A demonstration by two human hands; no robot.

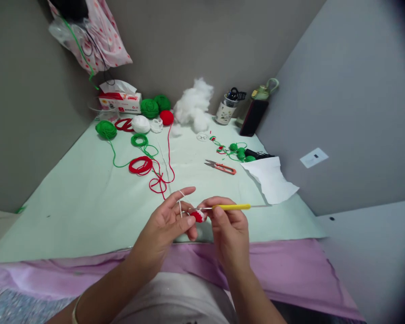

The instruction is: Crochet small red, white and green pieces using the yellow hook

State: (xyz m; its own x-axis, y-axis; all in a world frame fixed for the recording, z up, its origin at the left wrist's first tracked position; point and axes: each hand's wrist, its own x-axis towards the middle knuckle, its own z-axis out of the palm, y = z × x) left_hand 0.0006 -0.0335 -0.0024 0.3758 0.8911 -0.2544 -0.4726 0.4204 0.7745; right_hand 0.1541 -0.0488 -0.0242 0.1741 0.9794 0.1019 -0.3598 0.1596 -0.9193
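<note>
My left hand (170, 222) pinches a small red and white crocheted piece (198, 216) between thumb and fingers, with white yarn (180, 203) looped over the raised index finger. My right hand (227, 222) grips a yellow-handled crochet hook (231, 207) whose metal tip sits at the crocheted piece. Both hands hover above the near edge of the pale green table (87, 198).
Red thread coils (141, 165), green yarn balls (150, 108), white yarn (141, 123), white stuffing (194, 105), orange snips (221, 167), small green pieces (240, 153), white paper (270, 179), a tissue box (119, 101), a cup of tools (227, 109) and a dark bottle (254, 116) lie beyond. Pink cloth (290, 274) covers the front.
</note>
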